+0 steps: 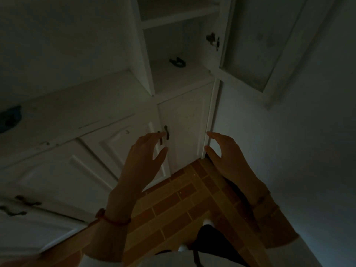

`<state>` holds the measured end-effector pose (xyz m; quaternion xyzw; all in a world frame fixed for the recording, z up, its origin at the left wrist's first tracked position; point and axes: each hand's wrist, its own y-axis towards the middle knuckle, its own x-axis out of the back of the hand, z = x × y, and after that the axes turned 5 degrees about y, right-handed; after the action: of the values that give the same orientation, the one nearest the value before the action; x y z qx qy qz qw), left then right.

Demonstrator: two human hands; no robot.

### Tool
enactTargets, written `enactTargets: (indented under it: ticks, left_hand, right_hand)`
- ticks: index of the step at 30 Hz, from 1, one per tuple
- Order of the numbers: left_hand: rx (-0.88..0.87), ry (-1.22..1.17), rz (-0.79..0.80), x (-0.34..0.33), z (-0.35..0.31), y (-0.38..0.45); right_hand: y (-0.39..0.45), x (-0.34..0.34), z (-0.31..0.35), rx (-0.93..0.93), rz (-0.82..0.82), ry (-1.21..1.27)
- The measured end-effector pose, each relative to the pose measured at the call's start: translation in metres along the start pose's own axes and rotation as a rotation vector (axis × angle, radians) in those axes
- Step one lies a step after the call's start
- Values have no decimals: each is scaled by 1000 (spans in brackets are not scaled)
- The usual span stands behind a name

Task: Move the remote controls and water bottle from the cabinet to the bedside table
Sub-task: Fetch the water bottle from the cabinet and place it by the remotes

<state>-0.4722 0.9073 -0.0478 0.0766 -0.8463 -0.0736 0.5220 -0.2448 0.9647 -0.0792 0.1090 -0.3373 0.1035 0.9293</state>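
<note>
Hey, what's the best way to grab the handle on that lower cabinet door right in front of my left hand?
Take the door handle by its middle bar, coming straight at the door front. It is a slim vertical pull, so fingers should probably hook behind the bar, thumb in front. The left hand already hovers beside it, fingers spread and holding nothing; the right hand is likewise open.

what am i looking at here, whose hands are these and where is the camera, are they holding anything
There is one picture, taken by a wide-angle camera worn on a person's head, looking forward and down. No machine: the left hand and right hand are the person's own. Both are raised with fingers loosely spread, and neither has a grip on anything. They hover before a white cabinet whose upper door hangs open. A small dark object, too dim to identify, lies on the open shelf. The lower doors are closed, with dark handles. Below is a brick-patterned floor. No remotes or bottle are visible.
</note>
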Motion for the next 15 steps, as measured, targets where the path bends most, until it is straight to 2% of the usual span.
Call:
enactTargets:
  ticks: [8, 15]
  left_hand:
    - [31, -66, -65, -27, -8, 119]
    - [52, -56, -184, -38, -35, 226]
  right_hand:
    - [124, 24, -33, 74, 21, 44]
    - [243, 68, -43, 177, 57, 82]
